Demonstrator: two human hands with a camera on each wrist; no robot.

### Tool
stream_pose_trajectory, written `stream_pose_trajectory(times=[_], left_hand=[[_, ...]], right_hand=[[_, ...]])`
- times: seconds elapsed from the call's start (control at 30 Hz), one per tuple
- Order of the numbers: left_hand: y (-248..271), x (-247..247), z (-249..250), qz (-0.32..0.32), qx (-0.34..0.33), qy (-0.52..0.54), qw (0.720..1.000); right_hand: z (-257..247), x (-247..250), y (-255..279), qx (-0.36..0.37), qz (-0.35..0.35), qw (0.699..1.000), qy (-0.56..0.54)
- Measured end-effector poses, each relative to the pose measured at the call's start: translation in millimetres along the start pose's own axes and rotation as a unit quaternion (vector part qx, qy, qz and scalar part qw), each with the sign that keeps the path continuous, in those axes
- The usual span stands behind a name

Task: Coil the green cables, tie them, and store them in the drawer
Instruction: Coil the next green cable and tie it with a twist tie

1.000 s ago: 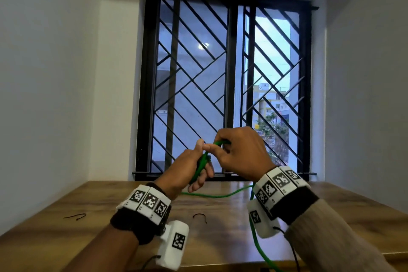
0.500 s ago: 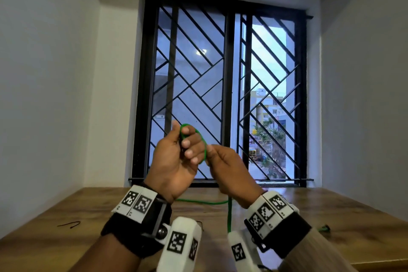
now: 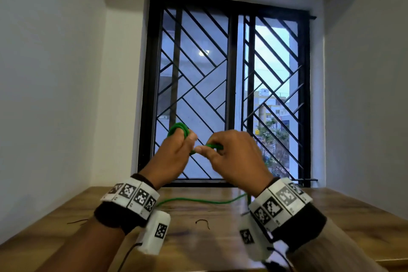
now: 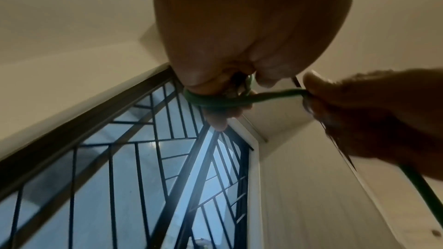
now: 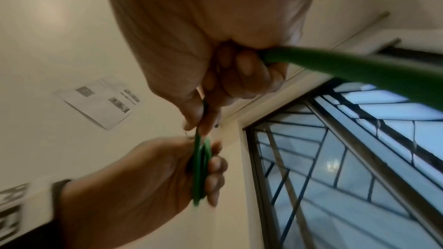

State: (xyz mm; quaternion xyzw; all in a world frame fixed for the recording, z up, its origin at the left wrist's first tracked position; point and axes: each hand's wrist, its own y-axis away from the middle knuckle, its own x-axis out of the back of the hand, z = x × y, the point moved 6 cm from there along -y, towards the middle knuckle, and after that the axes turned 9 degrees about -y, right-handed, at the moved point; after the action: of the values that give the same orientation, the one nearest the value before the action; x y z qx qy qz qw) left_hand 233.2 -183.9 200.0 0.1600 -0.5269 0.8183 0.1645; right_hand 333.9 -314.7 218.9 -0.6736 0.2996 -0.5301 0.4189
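Both hands are raised in front of the window. My left hand [image 3: 181, 146] holds a small coil of green cable [image 3: 179, 128] wound around its fingers; the loops [image 4: 215, 101] show in the left wrist view, and again as coil loops [image 5: 200, 169] in the right wrist view. My right hand [image 3: 223, 150] pinches the running strand [image 3: 213, 146] just right of the coil. The loose cable [image 3: 198, 201] trails down behind the wrists and lies across the wooden table [image 3: 209, 247]. No drawer is in view.
Two short black wire ties lie on the table, one tie [image 3: 202, 223] in the middle and one tie [image 3: 76, 221] at the left. White walls stand on both sides. A barred window [image 3: 229, 95] rises behind the table's far edge.
Both hands have risen higher before the window. The coil on the left fingers has gained loops, and the right hand moved from below the coil to its right side.
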Motion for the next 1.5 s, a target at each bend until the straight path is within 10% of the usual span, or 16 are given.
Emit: stream_pose_trajectory(times=[0.27,0.4,0.53,0.7,1.03,1.27,1.5], left_hand=[[27.4,-12.7,27.7,-0.159,0.111,0.154,0.969],[32.0,-17.1,44.6,-0.18,0.149,0.364,0.902],[19.5,0.0,55.6,-0.135,0.122,0.579,0.794],[-4.4,26.5,47.2,0.004,0.072,0.635,0.769],[-4.4,25.3,7.6,0.112,0.045,0.134,0.984],[21.2,12.4,21.0,-0.034,0.0,0.03,0.999],[45.4,-0.7,45.6,-0.044,0.073,0.183,0.979]], right_hand=[[7.3,21.2,-19.2,0.074,0.006,0.981,-0.182],[18.3,12.0,-12.6,0.079,0.048,0.965,-0.244],[31.3,-5.1,-0.7,0.027,0.041,0.968,-0.247],[24.1,-35.8,23.4,0.006,-0.07,0.985,-0.157],[-20.2,-27.1,31.8,0.054,-0.072,0.996,0.024],[-18.8,3.7,12.6,0.078,0.036,0.996,-0.022],[-16.6,3.5,19.1,0.097,0.066,0.971,-0.207]])
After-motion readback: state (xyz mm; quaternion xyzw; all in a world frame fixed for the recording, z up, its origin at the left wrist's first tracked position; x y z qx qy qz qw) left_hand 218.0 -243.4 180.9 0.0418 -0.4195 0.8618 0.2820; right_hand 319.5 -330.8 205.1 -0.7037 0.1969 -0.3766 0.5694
